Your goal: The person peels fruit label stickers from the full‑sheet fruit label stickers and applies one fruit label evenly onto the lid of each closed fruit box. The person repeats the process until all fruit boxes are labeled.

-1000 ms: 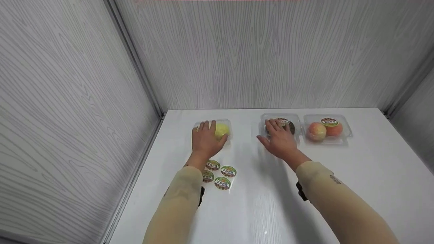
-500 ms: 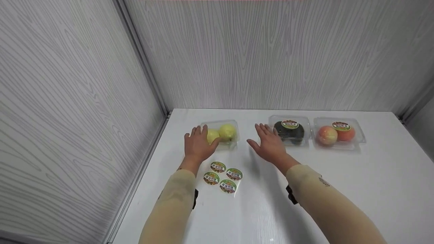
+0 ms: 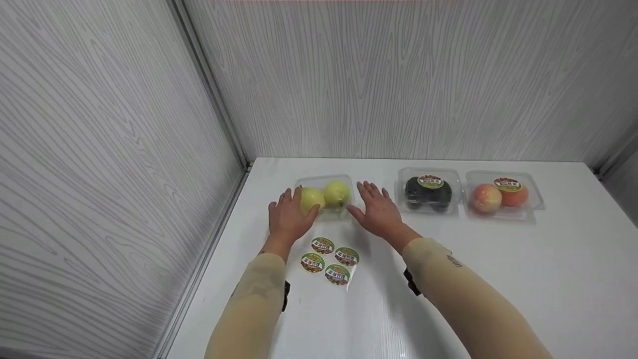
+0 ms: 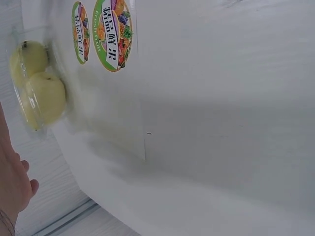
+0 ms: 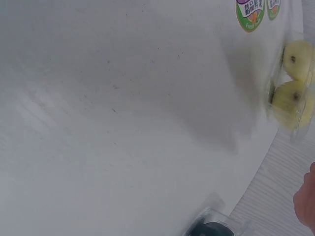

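A clear plastic clamshell box (image 3: 340, 213) holds two yellow-green fruits, which look like apples or pears; the box also shows in the left wrist view, and the fruit (image 5: 290, 101) in the right wrist view. My left hand (image 3: 290, 217) is at the box's left side with its fingers extended, overlapping its corner in the head view; whether it touches cannot be told. On the other side, my right hand (image 3: 378, 212) reaches forward, fingers straight and thumb spread, near the box's right edge. Neither hand grips anything. A sheet with several oval fruit stickers (image 3: 337, 274) lies in front of the box.
To the right stand two more clear boxes: one with dark fruit (image 3: 416, 193) and an oval sticker (image 3: 430, 181), another with a peach-coloured fruit (image 3: 487, 198) and an orange one (image 3: 516, 197), also stickered. Wood-grain panels (image 3: 379, 80) enclose the white table (image 3: 498, 279).
My right hand has left the dark-fruit box and moved left to the yellow-green fruit's box. My left hand has shifted slightly left, uncovering more of that fruit. The head view has turned a little.
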Action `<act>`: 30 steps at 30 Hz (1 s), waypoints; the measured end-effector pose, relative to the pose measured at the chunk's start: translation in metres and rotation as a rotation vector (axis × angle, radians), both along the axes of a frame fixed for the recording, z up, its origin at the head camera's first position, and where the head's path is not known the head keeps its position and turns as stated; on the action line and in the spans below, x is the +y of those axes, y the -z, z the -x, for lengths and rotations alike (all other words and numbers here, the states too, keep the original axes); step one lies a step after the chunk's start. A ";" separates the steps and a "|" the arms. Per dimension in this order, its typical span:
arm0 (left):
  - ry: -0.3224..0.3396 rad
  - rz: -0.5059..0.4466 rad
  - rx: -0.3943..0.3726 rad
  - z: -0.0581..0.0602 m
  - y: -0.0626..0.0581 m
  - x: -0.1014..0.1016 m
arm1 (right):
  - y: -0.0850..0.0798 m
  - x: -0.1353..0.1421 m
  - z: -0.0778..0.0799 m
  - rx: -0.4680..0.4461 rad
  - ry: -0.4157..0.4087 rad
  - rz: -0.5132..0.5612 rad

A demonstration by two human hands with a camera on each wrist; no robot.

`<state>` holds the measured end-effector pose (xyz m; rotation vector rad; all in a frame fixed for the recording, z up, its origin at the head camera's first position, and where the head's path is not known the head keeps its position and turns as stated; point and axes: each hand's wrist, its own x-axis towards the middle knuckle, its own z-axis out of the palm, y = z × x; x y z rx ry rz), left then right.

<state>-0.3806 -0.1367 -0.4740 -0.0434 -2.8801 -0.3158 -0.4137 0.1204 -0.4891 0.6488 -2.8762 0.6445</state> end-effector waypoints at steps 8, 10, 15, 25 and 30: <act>-0.014 -0.041 -0.005 0.003 0.006 -0.005 | 0.008 -0.016 0.005 -0.012 -0.018 0.014; -0.015 -0.046 -0.010 0.004 0.008 -0.005 | 0.009 -0.019 0.007 -0.013 -0.016 0.009; -0.026 -0.046 -0.015 0.008 0.011 -0.005 | 0.010 -0.025 0.010 -0.020 -0.014 0.009; -0.015 -0.056 -0.005 0.011 0.020 -0.002 | 0.011 -0.028 0.014 -0.070 0.003 0.000; -0.031 -0.050 -0.026 0.013 0.025 -0.004 | 0.012 -0.032 0.015 -0.077 -0.021 0.006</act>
